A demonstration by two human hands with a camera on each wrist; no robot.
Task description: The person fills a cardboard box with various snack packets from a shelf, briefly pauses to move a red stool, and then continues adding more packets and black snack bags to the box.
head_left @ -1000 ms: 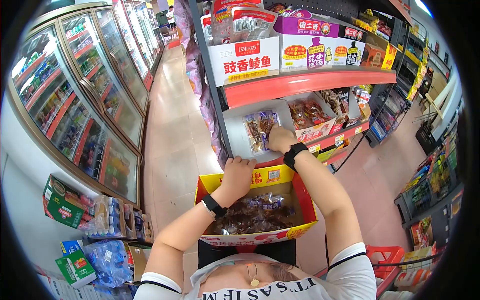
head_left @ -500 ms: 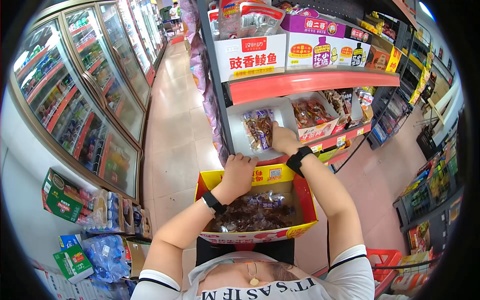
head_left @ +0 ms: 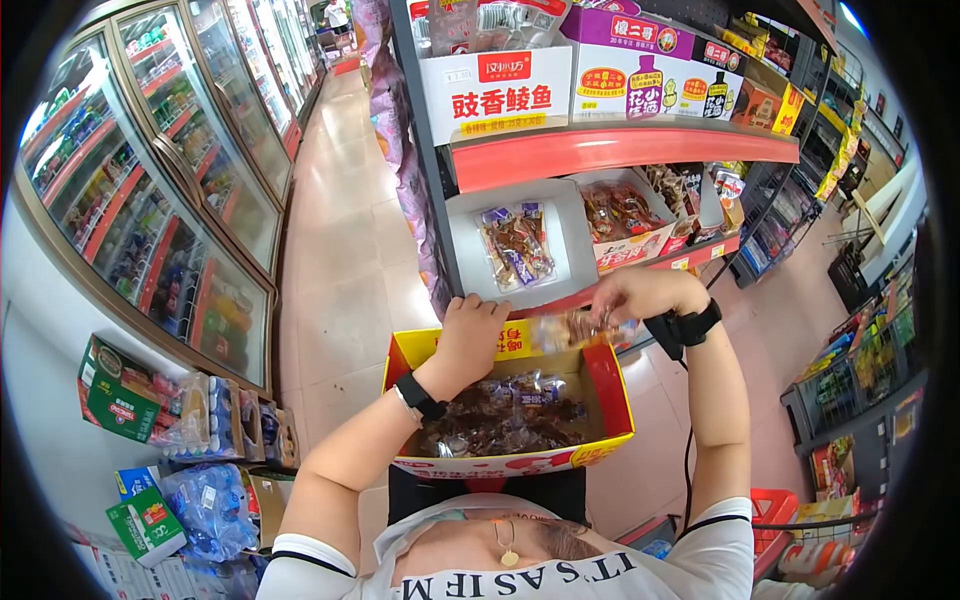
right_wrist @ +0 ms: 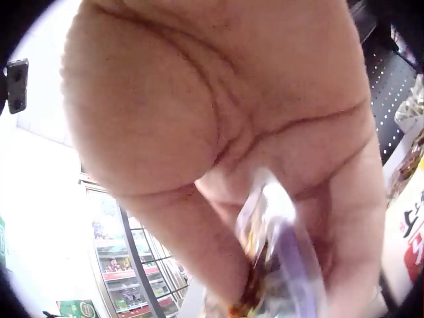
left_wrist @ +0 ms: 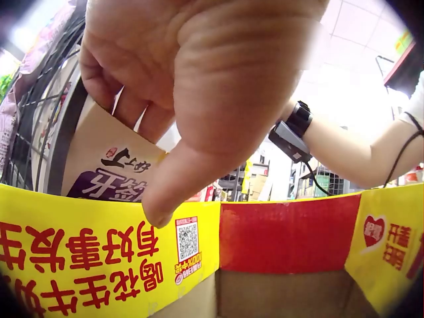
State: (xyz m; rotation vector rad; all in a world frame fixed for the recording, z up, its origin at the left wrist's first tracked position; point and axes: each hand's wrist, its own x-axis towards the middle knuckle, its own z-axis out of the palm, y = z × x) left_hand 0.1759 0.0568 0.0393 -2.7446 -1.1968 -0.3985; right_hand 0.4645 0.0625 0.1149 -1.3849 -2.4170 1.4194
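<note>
My left hand [head_left: 470, 335] curls its fingers over the front wall of a white display box [head_left: 462, 215] on the shelf. Its thumb overlaps the inner side of the yellow carton's rim in the left wrist view. My right hand [head_left: 655, 297] pinches a clear-and-purple snack packet [head_left: 568, 332], blurred, over the far right of the yellow carton [head_left: 612, 405]. In the right wrist view the packet [right_wrist: 291, 265] hangs between thumb and fingers. Brown snack packets [head_left: 510, 415] fill the carton's bottom. More such packets [head_left: 518, 245] lie in the white box.
Right of the white box stands another snack box [head_left: 635, 245]. A red-edged shelf [head_left: 630, 155] with large boxes juts out above. Glass-door fridges [head_left: 150, 200] line the aisle's left. Stacked drinks [head_left: 205, 510] stand low left, a red basket [head_left: 770, 515] low right.
My right hand has come back from the packets in the white box to above the carton and now holds a packet. The packets in the white box lie differently. My left hand stays in place.
</note>
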